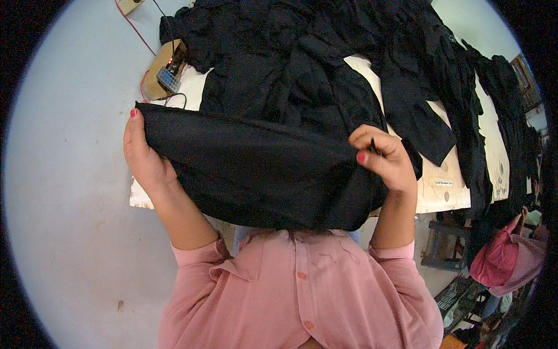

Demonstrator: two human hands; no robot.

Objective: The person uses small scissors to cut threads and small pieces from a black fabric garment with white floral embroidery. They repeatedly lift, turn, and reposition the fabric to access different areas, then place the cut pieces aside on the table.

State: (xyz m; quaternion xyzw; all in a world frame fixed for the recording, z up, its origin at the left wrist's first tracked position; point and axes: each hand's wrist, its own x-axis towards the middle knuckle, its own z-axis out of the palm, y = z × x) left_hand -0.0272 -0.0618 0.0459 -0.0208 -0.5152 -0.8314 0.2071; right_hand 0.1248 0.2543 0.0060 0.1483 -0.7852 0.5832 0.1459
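A piece of black cloth (273,168) is stretched between my hands, its near part hanging over the table's front edge against my shirt. At its left end, my left hand (145,154) grips the corner, with the cloth covering part of the fingers. My right hand (388,160) is closed on the upper right part, thumb and fingers bent together. A small dark bit shows between those fingers; I cannot make out whether it is a fold of cloth or something else. More black cloth (273,75) lies crumpled just beyond the held piece.
Black garments or cloth pieces (418,110) spread over the pale table (427,200) to the right. A tan box with wires (160,75) and a small keypad sits at the back left, beside the wall (70,174). Right, a person in pink (503,256) is near dark crates (450,302).
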